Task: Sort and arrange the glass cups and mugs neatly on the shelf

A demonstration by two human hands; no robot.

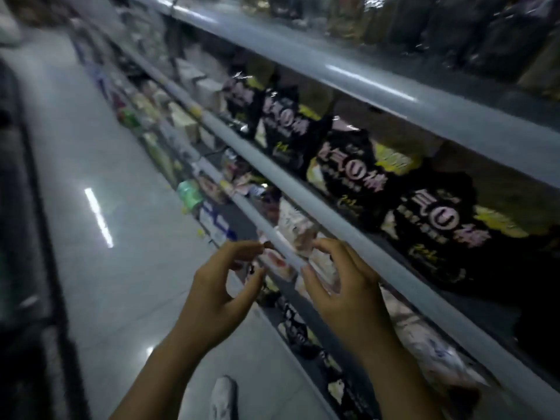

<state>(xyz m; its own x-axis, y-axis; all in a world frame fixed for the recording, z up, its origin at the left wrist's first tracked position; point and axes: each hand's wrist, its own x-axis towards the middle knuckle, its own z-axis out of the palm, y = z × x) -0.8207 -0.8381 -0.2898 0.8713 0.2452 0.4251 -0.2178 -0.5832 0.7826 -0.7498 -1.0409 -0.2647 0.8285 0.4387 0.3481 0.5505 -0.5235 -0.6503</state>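
Hands are empty: left hand (221,289) and right hand (345,286) hold nothing, fingers loosely curved. Shelf rail (330,218) runs lengthwise up the aisle on the right, so the right hand's nearer. Only black bags (351,159) there; no cups or mugs visible in the blur.

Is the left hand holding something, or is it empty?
Empty. The left hand curves its fingers loosely, and nothing sits in the gap between thumb and fingers.
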